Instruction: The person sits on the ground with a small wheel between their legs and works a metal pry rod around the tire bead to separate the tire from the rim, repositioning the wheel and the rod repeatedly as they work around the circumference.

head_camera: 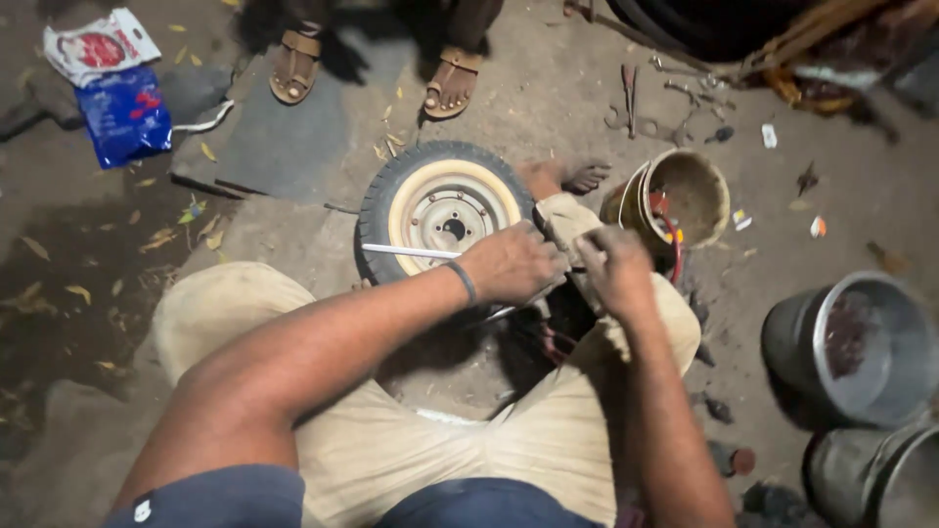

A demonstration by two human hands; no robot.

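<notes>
Flat on the dirt floor [548, 88]: small wheel [442, 207], black tyre around a cream rim, hub face up, just beyond the knees. To the right, dull metal pot [851, 347], mouth tilted up-left; near it, between wheel and pot, worn yellowish bucket [680, 196], open top. Upper left, blue plastic packet [125, 115], rectangular, crumpled, lying beside a white packet [98, 44] with a red round print. At top, two sandalled feet [377, 70] of another person. Across the tyre's near edge, thin pale rod [416, 252], long axis nearly level, free end pointing left. Left hand [511, 262] closed around its right end, dark band at the wrist. Right hand [616, 269] curled shut just beside; contents impossible to tell.
</notes>
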